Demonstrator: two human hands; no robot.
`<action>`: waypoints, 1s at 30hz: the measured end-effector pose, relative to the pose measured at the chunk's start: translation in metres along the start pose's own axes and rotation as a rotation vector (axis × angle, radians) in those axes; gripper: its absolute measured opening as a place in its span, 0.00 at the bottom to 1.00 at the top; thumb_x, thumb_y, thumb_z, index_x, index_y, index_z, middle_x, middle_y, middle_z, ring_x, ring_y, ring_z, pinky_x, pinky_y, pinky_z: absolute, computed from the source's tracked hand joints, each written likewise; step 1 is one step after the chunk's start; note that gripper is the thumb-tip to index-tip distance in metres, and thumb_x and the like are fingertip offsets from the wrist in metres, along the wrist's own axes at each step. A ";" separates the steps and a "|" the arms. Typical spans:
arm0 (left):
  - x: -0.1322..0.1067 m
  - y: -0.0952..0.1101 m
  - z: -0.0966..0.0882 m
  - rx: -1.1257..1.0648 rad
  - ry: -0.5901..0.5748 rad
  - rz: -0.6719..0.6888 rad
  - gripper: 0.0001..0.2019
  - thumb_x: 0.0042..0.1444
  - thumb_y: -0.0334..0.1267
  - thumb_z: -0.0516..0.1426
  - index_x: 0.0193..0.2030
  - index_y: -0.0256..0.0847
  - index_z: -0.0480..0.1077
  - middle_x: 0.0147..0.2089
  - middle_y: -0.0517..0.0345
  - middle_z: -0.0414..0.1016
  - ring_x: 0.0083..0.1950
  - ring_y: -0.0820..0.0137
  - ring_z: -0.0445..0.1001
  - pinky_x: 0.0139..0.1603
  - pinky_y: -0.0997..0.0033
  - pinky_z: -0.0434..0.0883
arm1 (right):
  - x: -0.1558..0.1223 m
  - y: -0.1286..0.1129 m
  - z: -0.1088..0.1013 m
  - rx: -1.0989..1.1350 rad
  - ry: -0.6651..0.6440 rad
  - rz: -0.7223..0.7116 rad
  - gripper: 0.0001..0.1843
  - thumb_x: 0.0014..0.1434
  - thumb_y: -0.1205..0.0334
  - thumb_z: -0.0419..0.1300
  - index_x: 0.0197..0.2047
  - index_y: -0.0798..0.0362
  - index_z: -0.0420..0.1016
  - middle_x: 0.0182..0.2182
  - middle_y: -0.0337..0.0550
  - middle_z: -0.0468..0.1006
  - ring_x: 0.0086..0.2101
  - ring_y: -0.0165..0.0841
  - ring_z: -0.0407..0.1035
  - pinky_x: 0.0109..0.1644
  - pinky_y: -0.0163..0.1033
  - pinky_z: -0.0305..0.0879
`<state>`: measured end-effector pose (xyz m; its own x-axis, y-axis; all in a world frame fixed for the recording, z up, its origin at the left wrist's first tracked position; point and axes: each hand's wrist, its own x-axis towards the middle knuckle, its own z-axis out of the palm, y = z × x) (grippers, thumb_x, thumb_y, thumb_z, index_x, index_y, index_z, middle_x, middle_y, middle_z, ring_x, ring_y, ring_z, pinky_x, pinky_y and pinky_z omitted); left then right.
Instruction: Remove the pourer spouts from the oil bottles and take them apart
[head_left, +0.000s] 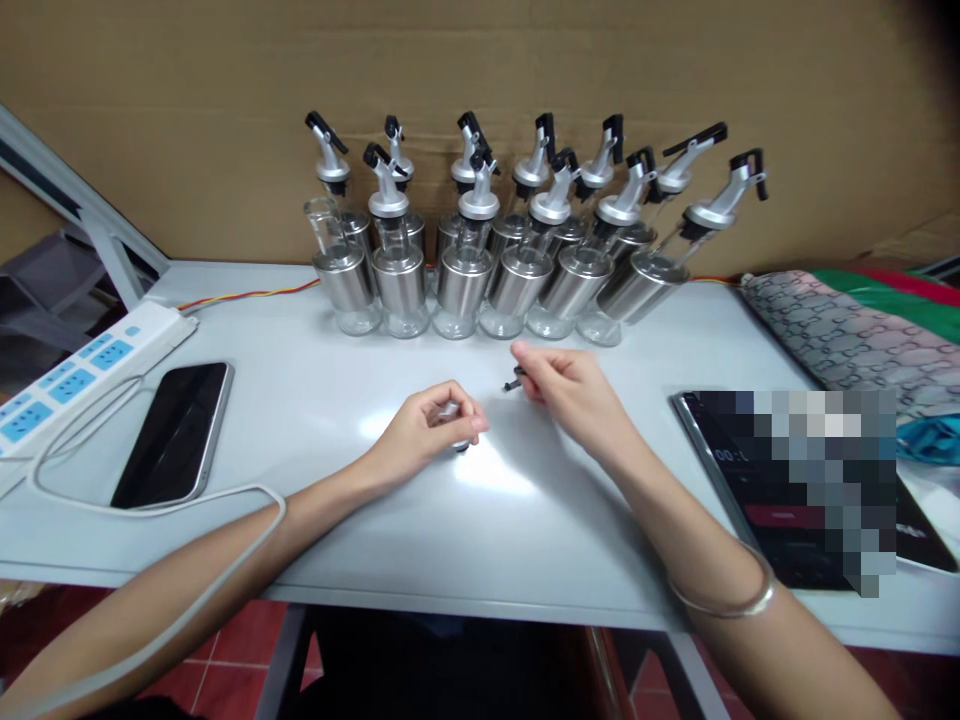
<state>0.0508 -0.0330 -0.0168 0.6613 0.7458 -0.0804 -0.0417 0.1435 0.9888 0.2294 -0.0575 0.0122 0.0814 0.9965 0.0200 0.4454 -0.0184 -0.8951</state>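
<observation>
My left hand (427,425) rests on the white table (315,400), its fingers curled round a small silver pourer spout (457,440) that is mostly hidden. A little to its right, my right hand (570,390) pinches a small black lever piece (516,381) just above the tabletop. The two hands are close together but apart. Behind them stands a row of several glass and steel oil bottles (465,285) with silver pourers and black caps. One bottle at the row's left end (330,250) has no pourer on it.
A black phone (176,430) lies at the left beside a white and blue power strip (82,370) with a grey cable (150,500). A tablet (750,490) lies at the right, with patterned fabric (832,330) behind it. Brown cardboard (225,110) backs the table.
</observation>
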 end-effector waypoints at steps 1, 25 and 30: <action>0.000 0.000 0.000 0.008 0.011 -0.019 0.11 0.55 0.41 0.58 0.28 0.37 0.65 0.28 0.61 0.70 0.30 0.76 0.66 0.35 0.75 0.61 | 0.002 0.000 -0.006 0.044 0.036 0.005 0.25 0.59 0.44 0.51 0.18 0.52 0.57 0.15 0.34 0.56 0.19 0.26 0.51 0.25 0.34 0.49; 0.003 0.000 0.002 -0.239 0.099 -0.098 0.24 0.57 0.61 0.50 0.32 0.38 0.63 0.25 0.60 0.71 0.22 0.72 0.71 0.27 0.73 0.66 | 0.007 0.020 -0.014 -0.774 -0.142 0.009 0.17 0.61 0.65 0.51 0.51 0.53 0.74 0.35 0.47 0.80 0.35 0.39 0.72 0.36 0.37 0.58; 0.003 -0.001 0.002 -0.232 0.115 -0.087 0.24 0.58 0.60 0.49 0.32 0.37 0.65 0.25 0.59 0.71 0.24 0.73 0.70 0.30 0.74 0.66 | 0.008 0.017 -0.016 -0.730 -0.106 0.025 0.14 0.63 0.60 0.52 0.31 0.55 0.75 0.24 0.44 0.76 0.25 0.32 0.65 0.29 0.36 0.53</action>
<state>0.0544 -0.0323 -0.0181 0.5807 0.7915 -0.1908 -0.1680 0.3458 0.9232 0.2517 -0.0509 0.0038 0.0291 0.9969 -0.0726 0.9275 -0.0541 -0.3700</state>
